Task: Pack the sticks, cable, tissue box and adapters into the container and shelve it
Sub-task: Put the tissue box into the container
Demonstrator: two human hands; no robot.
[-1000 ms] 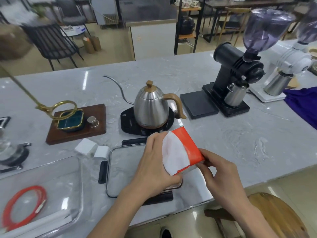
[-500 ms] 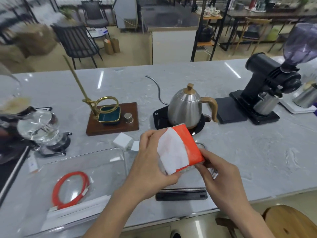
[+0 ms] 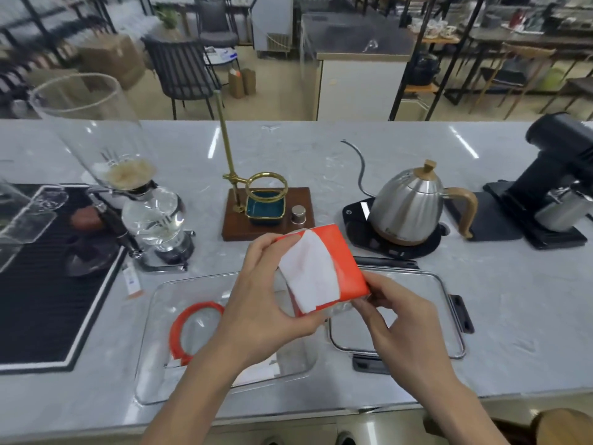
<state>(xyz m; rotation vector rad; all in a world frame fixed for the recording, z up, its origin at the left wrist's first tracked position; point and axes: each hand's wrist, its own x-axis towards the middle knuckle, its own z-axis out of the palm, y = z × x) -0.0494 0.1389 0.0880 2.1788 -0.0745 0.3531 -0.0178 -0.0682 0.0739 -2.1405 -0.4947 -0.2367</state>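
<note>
Both hands hold an orange-and-white tissue box (image 3: 322, 268) above the marble counter (image 3: 513, 316), near its front edge; the left hand (image 3: 266, 303) has its fingers and thumb curled round the box's left end, while the right hand (image 3: 398, 316) pinches the lower right corner; the box is tilted, its white tissue face turned toward the camera, and it touches nothing below it.

Over the past second the box has travelled leftward along the counter; a second ago it hung over the clear lid (image 3: 449, 316) with black latches, with the steel kettle (image 3: 409, 203) directly behind; it now sits over the right rim of the clear container (image 3: 154, 364), and the kettle stands well to its right; much of that shift is the head camera swinging left, which has also brought a glass siphon brewer (image 3: 150, 220) and a black mat (image 3: 38, 309) into view at the counter's left side.

Inside the container a coiled red cable (image 3: 189, 329) lies against the left half, with pale sticks (image 3: 256, 367) along the near wall, partly hidden by the left forearm; the adapters cannot be made out here, probably hidden behind the hands.

The change suggests the box is on its way in; lowering it beside the cable appears to be the step in hand, with adapters, lid and shelving yet to follow.
</note>
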